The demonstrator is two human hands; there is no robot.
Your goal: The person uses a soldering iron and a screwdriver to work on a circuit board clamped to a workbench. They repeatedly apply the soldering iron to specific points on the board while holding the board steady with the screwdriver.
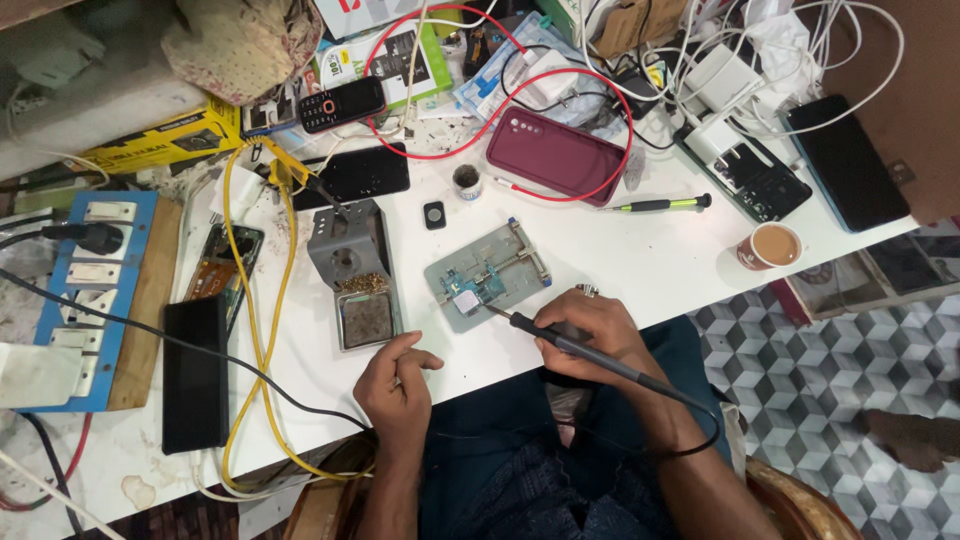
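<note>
At the surface's near edge, right hand [590, 330] grips a soldering iron [560, 340] touching the circuit board [470, 290]; left hand [395, 385] rests clenched, empty.

small phone-repair workshop. white bench [640, 265] crowded with handsets: maroon smartphone [556, 153], black keypad phone [342, 104], opened phone showing its copper-coloured board [218, 264]. grey metal board holder clamping a circuit board [487, 277], grey soldering-iron stand [352, 270], blue switchboard [92, 285], tangled white cables [800, 50].
</note>
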